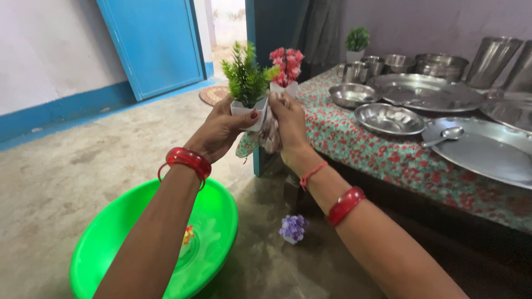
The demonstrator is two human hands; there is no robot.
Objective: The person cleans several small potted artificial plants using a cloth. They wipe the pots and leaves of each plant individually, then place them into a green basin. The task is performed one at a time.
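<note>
Now the left hand (221,130) has a small white pot (248,112) of green artificial plant (245,77) raised up in front of the body, well above the floor. The grip there is clamped on the pot: the thumb is pressed across its front face, its red nail just below the rim, and the other fingers are wrapped behind, so the pot sits at the fingertips rather than deep in the palm, upright with the sprigs standing straight out of the top. Right beside it, the right hand (289,124) is closed on a bunched pale cloth (270,133), and that cloth is pressed against the right side of the pot, hanging down below the hand. The two hands are nearly touching, with pot and cloth between them. Red bangles (189,159) sit on the left wrist, and a red bangle and a red thread on the right.

Behind the hands, a second white pot with pink flowers (287,63) stands at the near corner of the tabletop (354,138), which wears a floral cloth. Steel plates and bowls (389,118) are spread across it, and a spoon (446,134) lies on one plate. Down on the floor (66,166), a bright green basin (216,221) lies under the left forearm, and a little purple flower pot (292,228) stands near it.
</note>
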